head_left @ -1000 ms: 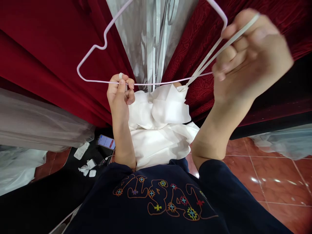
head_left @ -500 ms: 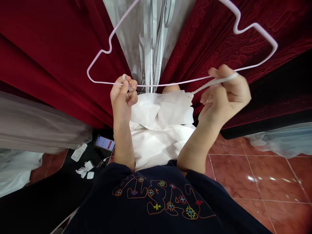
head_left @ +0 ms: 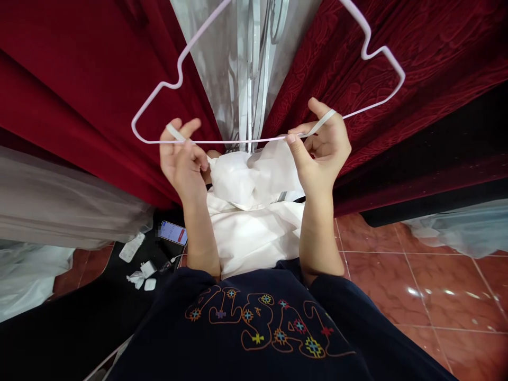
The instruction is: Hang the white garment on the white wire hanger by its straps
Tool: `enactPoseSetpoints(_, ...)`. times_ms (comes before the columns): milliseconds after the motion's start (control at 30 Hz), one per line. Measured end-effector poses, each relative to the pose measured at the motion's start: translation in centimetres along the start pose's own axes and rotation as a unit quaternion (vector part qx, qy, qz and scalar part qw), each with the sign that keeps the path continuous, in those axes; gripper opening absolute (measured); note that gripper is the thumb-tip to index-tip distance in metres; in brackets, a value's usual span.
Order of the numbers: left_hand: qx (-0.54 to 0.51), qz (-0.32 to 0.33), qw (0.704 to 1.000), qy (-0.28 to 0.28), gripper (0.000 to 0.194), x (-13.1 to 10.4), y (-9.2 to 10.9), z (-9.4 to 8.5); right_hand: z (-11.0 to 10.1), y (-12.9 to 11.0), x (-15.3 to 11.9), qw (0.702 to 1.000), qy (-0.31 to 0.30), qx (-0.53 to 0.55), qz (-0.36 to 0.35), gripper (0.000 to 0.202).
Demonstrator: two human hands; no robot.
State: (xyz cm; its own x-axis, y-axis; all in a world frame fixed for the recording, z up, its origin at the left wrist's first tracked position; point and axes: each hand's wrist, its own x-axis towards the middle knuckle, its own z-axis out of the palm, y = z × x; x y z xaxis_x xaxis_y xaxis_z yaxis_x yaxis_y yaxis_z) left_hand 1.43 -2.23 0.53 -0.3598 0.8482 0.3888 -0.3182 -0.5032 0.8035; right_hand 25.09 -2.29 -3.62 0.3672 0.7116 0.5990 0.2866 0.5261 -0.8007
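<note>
A pale lilac clothes hanger (head_left: 234, 142) spans the space before me, its notched shoulders rising out of the top edge. My right hand (head_left: 323, 145) pinches its bottom bar between thumb and fingers, while a white strap (head_left: 322, 122) runs over one raised finger. At the bar's left part, my left hand (head_left: 184, 159) has curled fingers with another white strap (head_left: 174, 132) looped across them. Below the bar, a sheer white garment (head_left: 254, 177) hangs between both hands and over my lap. Where the straps join it is partly hidden.
Dark red curtains (head_left: 99, 79) flank grey-white fabric and metal bars (head_left: 250, 69). On a black surface at left lie a phone (head_left: 173, 233), a white charger (head_left: 148, 269) and small white items. Red tiles (head_left: 377, 280) cover the floor at right; pale tulle (head_left: 468, 227) rests there.
My right hand has moved left and inward, pinching the bar now, and the hanger's right end has shifted left. My left hand has moved slightly left, its fingers spreading somewhat.
</note>
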Motion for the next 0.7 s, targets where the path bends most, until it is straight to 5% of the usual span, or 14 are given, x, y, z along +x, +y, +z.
enactPoseSetpoints(167,0.039,0.106,0.988,0.107,0.052,1.9,1.2,-4.6,-0.4,0.6,1.1,0.999,0.011,0.033,-0.001,0.081)
enactPoseSetpoints(233,0.068,0.146,0.982,0.095,0.045,2.7,1.4,-6.1,-0.4,0.7,1.3,0.999,0.016,0.039,0.000,0.083)
enactPoseSetpoints(300,0.081,0.162,0.983,0.023,0.033,3.5,1.8,-6.7,-0.3,0.7,1.3,0.999,0.017,0.041,0.002,0.082)
enactPoseSetpoints(500,0.169,0.111,0.948,-0.245,0.048,6.2,4.8,-4.2,-0.4,1.0,1.0,0.999,0.002,0.034,-0.002,0.080)
enactPoseSetpoints(700,0.268,0.068,0.915,-0.293,0.031,8.7,8.3,-1.3,-0.6,0.9,1.0,1.000,-0.006,0.021,0.013,0.077)
